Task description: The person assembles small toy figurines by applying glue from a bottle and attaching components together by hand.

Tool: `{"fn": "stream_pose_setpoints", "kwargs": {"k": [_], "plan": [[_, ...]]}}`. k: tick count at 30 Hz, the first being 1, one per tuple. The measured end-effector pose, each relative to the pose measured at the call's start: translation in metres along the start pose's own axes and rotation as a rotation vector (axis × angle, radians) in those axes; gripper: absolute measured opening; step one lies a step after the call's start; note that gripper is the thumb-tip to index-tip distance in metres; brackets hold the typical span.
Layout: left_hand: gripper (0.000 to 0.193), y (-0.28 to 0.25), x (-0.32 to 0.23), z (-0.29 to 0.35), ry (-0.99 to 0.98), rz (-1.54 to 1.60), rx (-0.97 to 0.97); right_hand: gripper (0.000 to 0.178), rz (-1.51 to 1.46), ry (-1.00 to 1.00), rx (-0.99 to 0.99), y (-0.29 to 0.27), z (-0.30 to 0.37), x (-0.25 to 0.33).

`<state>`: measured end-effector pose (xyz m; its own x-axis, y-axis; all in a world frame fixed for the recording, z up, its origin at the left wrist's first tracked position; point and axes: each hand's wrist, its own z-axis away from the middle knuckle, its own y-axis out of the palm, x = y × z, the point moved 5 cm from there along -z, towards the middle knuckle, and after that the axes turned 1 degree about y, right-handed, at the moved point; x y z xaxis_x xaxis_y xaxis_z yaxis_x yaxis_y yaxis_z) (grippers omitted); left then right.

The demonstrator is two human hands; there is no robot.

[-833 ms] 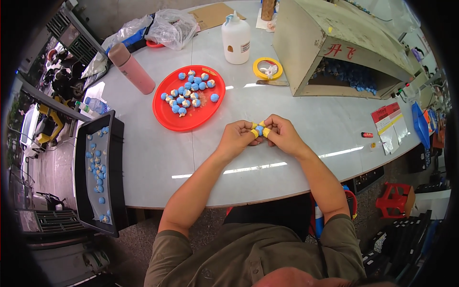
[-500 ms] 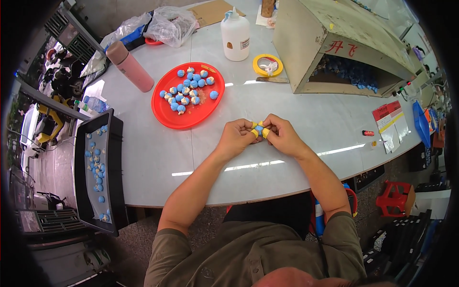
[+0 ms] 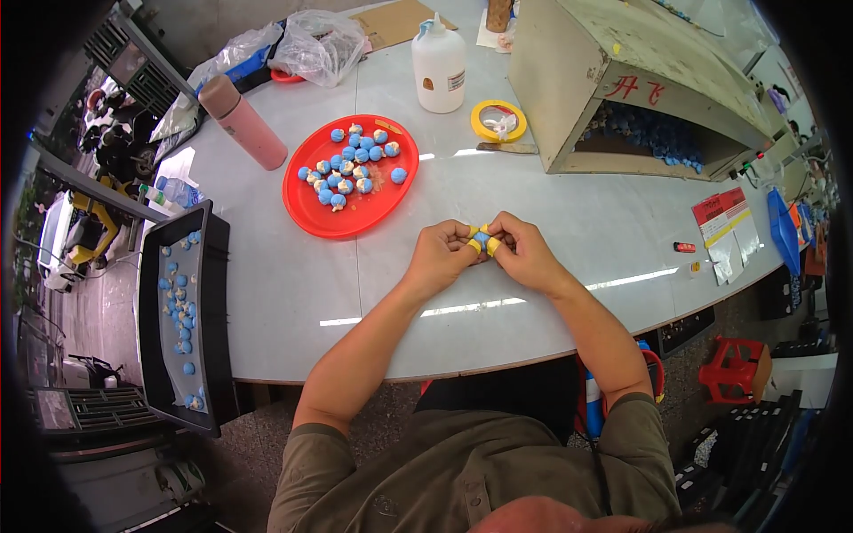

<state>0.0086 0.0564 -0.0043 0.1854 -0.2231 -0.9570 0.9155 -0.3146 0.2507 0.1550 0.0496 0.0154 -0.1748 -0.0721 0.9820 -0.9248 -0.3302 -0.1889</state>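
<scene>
Over the table's near half, a small blue ball (image 3: 482, 238) sits between the fingertips of both hands. My left hand (image 3: 437, 258) pinches it from the left and my right hand (image 3: 528, 256) from the right. Yellow wraps cover the thumb tips and some fingertips. The fingers hide most of the ball, so its details are too small to tell. Up and to the left, a red round tray (image 3: 306, 211) carries several blue balls with whitish parts on them.
A long black bin (image 3: 219, 355) with blue balls stands at the table's left edge. Beyond are a pink flask (image 3: 253, 133), a white squeeze bottle (image 3: 438, 75), a yellow tape roll (image 3: 478, 115) and a flat blade (image 3: 506, 148). A beige box (image 3: 569, 80) holds blue pieces; a red lighter (image 3: 684, 248) lies right.
</scene>
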Motion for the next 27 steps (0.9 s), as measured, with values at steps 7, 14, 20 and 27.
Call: {"fn": "stream_pose_setpoints", "kwargs": {"k": [7,14,20,27], "plan": [[0.02,0.001,0.0,-0.001,0.002,-0.038,-0.01,0.014,-0.013,-0.049,-0.012,-0.001,0.0,0.001],[0.021,0.0,0.003,-0.001,-0.012,-0.046,-0.004,0.012,0.01,-0.032,-0.036,-0.003,-0.002,-0.005],[0.022,-0.007,0.004,-0.004,-0.007,-0.014,-0.02,0.012,-0.015,-0.011,-0.054,0.002,-0.006,-0.003],[0.023,-0.024,-0.009,-0.011,0.029,0.45,-0.151,0.025,-0.354,0.028,-0.125,-0.012,0.0,0.008]]}}
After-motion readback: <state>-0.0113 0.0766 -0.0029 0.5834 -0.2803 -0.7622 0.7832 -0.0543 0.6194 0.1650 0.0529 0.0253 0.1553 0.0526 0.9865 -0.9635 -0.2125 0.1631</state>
